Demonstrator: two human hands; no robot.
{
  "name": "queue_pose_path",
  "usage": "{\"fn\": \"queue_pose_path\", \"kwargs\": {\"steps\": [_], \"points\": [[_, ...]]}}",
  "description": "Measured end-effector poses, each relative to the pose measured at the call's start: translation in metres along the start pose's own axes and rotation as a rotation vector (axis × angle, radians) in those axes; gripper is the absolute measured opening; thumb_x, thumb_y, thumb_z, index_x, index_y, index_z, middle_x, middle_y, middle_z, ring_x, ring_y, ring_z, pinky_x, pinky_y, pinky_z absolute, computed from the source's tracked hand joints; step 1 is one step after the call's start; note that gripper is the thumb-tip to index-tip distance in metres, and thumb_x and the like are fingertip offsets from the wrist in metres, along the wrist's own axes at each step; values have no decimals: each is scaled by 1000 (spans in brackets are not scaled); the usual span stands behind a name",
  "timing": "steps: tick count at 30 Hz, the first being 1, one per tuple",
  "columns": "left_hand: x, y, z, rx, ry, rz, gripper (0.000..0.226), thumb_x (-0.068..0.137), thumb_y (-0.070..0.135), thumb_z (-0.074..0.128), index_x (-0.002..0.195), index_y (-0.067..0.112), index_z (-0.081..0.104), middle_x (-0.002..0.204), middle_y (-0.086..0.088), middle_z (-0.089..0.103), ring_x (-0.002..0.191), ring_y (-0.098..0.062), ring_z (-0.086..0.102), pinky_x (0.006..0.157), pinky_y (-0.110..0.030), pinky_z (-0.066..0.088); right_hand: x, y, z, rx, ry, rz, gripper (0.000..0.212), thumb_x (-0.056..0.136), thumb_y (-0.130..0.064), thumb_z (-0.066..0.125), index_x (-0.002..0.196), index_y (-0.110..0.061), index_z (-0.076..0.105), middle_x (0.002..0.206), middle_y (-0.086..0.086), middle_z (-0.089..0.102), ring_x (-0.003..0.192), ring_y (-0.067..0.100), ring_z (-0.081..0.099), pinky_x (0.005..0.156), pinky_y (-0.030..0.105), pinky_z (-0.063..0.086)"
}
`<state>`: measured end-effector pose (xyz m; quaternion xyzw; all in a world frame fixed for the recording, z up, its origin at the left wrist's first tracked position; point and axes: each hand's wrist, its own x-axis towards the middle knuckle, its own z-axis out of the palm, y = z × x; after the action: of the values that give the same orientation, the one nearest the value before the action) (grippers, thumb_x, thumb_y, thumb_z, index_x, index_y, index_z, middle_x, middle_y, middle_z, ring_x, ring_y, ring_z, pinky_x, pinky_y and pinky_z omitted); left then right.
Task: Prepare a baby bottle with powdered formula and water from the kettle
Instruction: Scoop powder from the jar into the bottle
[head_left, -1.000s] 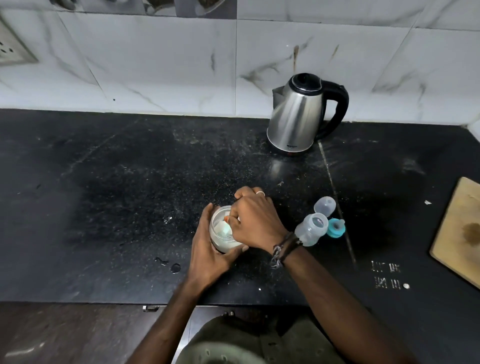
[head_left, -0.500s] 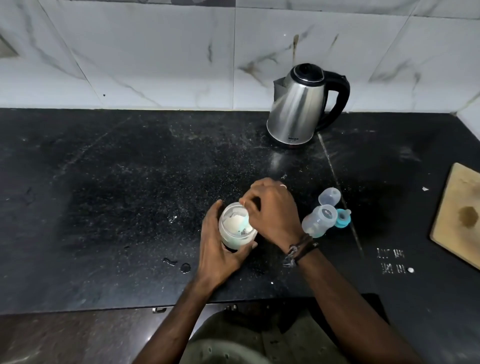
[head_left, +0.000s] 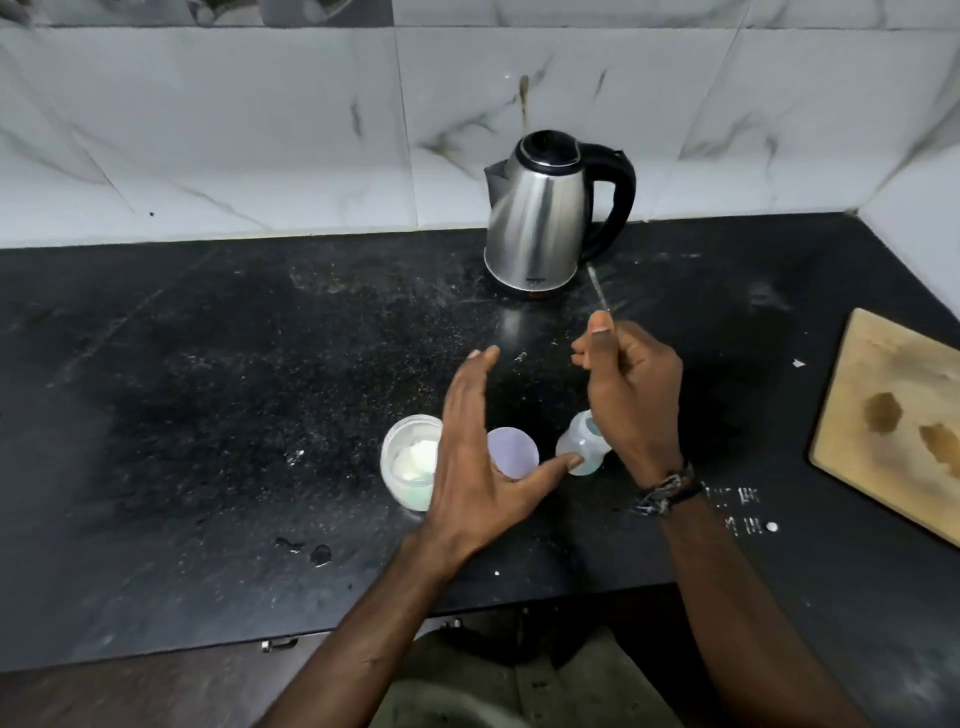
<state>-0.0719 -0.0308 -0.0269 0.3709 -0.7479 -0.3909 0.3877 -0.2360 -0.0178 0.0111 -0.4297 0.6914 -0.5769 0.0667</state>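
Note:
An open jar (head_left: 408, 470) with white powder inside stands on the black counter (head_left: 208, 415). Its pale round lid (head_left: 514, 449) lies just right of it. My left hand (head_left: 478, 467) is spread flat over the gap between jar and lid, and its thumb tip touches the small clear baby bottle (head_left: 579, 449), which lies on its side. My right hand (head_left: 628, 384) hovers above the bottle with its fingers curled and thumb up; I see nothing in it. The steel kettle (head_left: 540, 218) with a black handle stands at the back by the wall.
A wooden cutting board (head_left: 893, 415) lies at the right edge of the counter. A marble-tiled wall (head_left: 260, 130) closes the back and right corner. Small droplets (head_left: 311, 551) and white specks dot the counter near the front edge.
The lid has come off the jar and now lies on the counter. My left hand let go of the jar and spread toward the bottle. My right hand rose and moved right.

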Motion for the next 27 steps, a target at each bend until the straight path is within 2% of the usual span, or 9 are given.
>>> {"fn": "queue_pose_path", "kwargs": {"steps": [3,7,9,13,17,19,21,24,27], "points": [[4,1,30,-31,-108,-72,112,69,42,92,158,15,29,163,1,37,152,-10,33,121,-12,22,9,9,-17,47,29,45,43,103,-30,49,72,-5,66,70,2,69,66,20,67,66,37,53],[8,-12,70,-43,-192,-155,114,69,35,96,158,13,29,162,-1,40,145,-2,36,113,-2,20,19,24,-33,45,23,34,40,104,-25,50,72,-6,66,70,-1,68,67,14,65,67,31,52],[10,-21,85,-40,-211,-195,116,68,37,96,159,14,28,162,1,40,143,0,35,113,-3,22,22,32,-38,45,-9,8,39,104,-22,51,73,-4,66,71,-2,68,68,12,64,68,30,52],[13,-35,104,-59,-196,-300,117,61,36,99,156,12,36,153,1,52,140,-10,48,116,-23,37,25,47,-38,73,-61,6,37,103,-20,50,74,-3,65,73,-3,68,68,13,64,67,28,51],[13,-46,114,-77,-176,-350,100,60,28,101,145,10,51,139,6,62,128,-7,58,109,-21,44,29,61,-36,90,-83,26,37,103,-22,50,71,-10,64,76,1,70,71,12,66,68,27,52],[13,-52,117,-80,-165,-344,81,62,26,99,133,12,63,127,6,71,116,-5,66,102,-24,50,31,67,-32,88,-102,18,36,103,-24,50,71,-14,63,77,2,70,72,14,66,69,34,54],[13,-53,117,-87,-153,-335,66,64,23,98,123,15,69,115,8,76,106,-2,69,94,-22,52,33,71,-28,94,-119,22,37,102,-28,49,71,-15,62,77,2,70,74,15,67,71,39,54],[17,-48,116,-123,-129,-315,56,65,17,97,114,25,71,109,12,77,101,2,70,89,-16,52,38,76,-22,114,-130,40,40,102,-32,48,73,-9,64,78,2,71,74,15,67,72,42,55],[24,-42,112,-162,-96,-297,56,66,13,97,108,38,68,103,19,77,99,3,70,87,-12,51,47,78,-16,133,-116,52,41,102,-33,47,76,-6,66,77,2,71,71,13,68,71,43,56]]}}
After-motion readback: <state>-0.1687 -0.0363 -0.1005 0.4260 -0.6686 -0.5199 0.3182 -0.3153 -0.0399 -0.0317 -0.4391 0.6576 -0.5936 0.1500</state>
